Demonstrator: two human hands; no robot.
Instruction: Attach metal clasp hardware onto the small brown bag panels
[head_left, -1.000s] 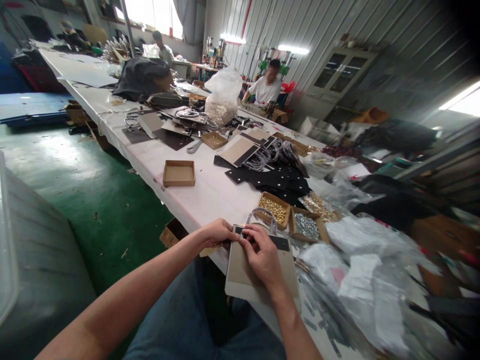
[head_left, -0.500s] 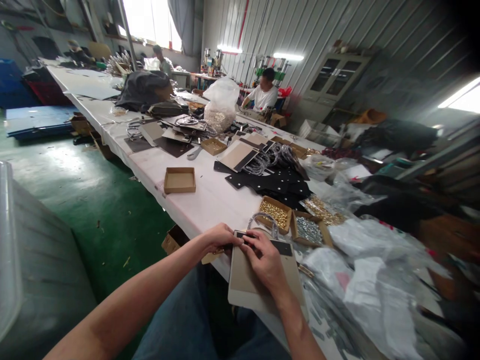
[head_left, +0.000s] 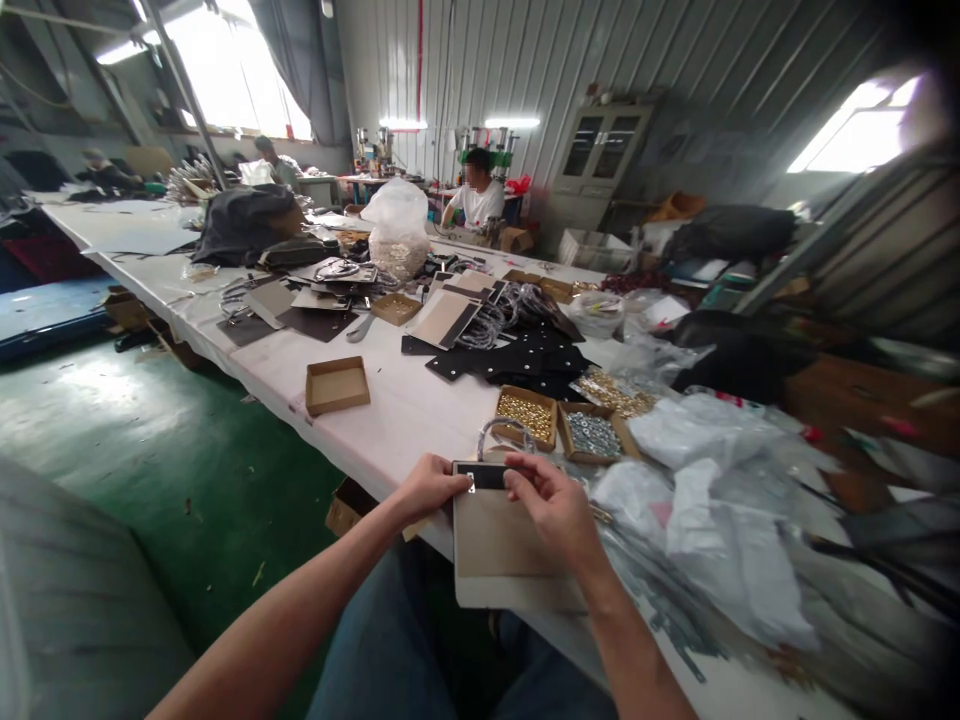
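Note:
A flat beige panel with a black strip along its top and a plastic-wrapped loop handle lies at the table's edge, over my lap. My left hand grips its upper left corner, thumb on the face beside a small shiny metal piece on the strip. Farther right, my right hand pinches the top edge, thumb against the black strip and fingers bent. Whether a small part sits between those fingers is hidden. Just beyond the handle are a carton tray of gold fittings and one of silver fittings.
A shallow carton tray stands at the table's left edge. Black punched pieces and similar beige panels are piled farther back. Clear plastic bags crowd the right. Across the table sits a co-worker. A grey bin stands at left.
My hands have come apart: the right has slid rightward along the black strip, uncovering the metal piece near my left thumb. The camera view has turned to the right.

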